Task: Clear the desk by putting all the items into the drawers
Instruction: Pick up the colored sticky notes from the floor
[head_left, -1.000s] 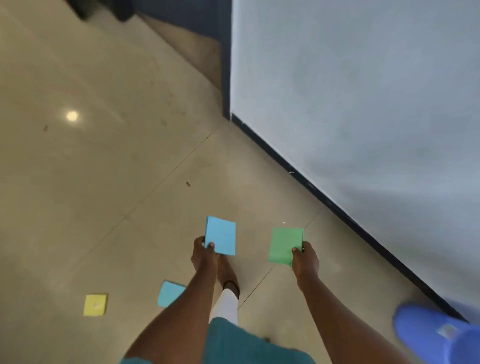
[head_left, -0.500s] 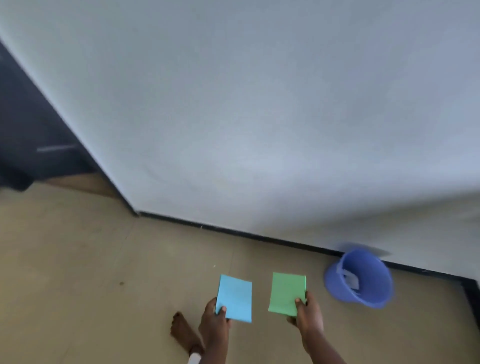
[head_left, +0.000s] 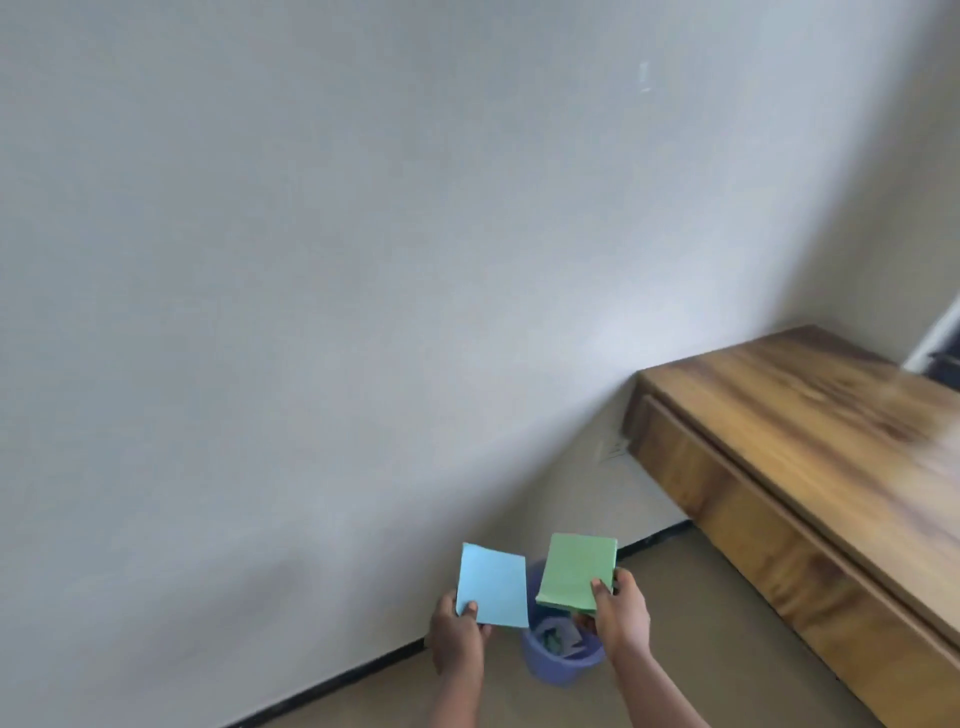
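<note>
My left hand (head_left: 457, 635) pinches a light blue pad of paper (head_left: 492, 586) by its lower left corner. My right hand (head_left: 621, 616) grips a green pad of paper (head_left: 575, 570) by its lower right edge. Both pads are held side by side in front of me, above the floor. A wooden desk (head_left: 810, 410) stands at the right against the wall, its top bare where visible. Drawer fronts (head_left: 737, 514) run along its near side and look closed.
A blue plastic bucket (head_left: 563, 657) with scraps inside sits on the floor by the wall, below and behind the two pads. A plain white wall fills most of the view. A wall socket (head_left: 612, 448) shows beside the desk's left end.
My view has swung right and up: the desk has come into sight and the bucket now lies behind the pads. Both hands keep hold of the same pads.
</note>
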